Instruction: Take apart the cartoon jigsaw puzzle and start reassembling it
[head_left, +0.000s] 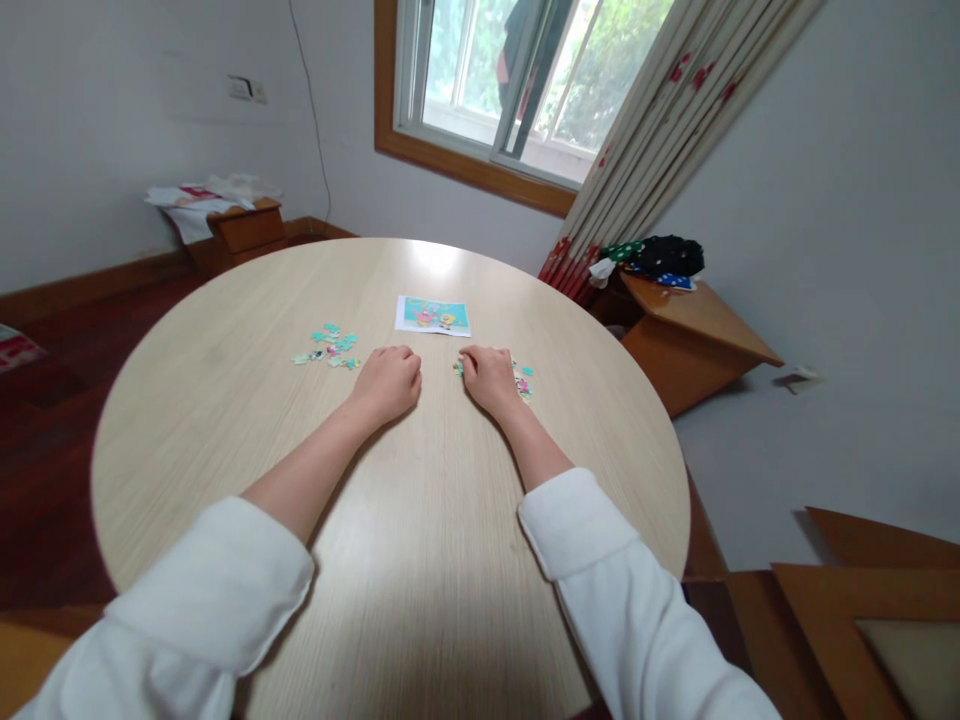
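Note:
My left hand [388, 384] rests on the table in a loose fist, fingers curled under, with nothing seen in it. Just left of it lies a loose group of jigsaw puzzle pieces [346, 343], mostly turquoise with bits of pink, yellow and white. Also curled closed, my right hand [491, 380] lies over part of a second group of puzzle pieces [523, 384]; some show on both sides of it, others are hidden beneath. Beyond and between the hands is a printed picture sheet [433, 316] with pink and yellow cartoon figures on turquoise.
Everything lies on a round, pale wooden table [420, 560]. Behind it are a window [517, 90] and a curtain [645, 120]. A wooden stand [690, 320] with dark cloth is at the right, another stand [251, 228] with papers at the back left. A wooden chair [840, 590] stands lower right.

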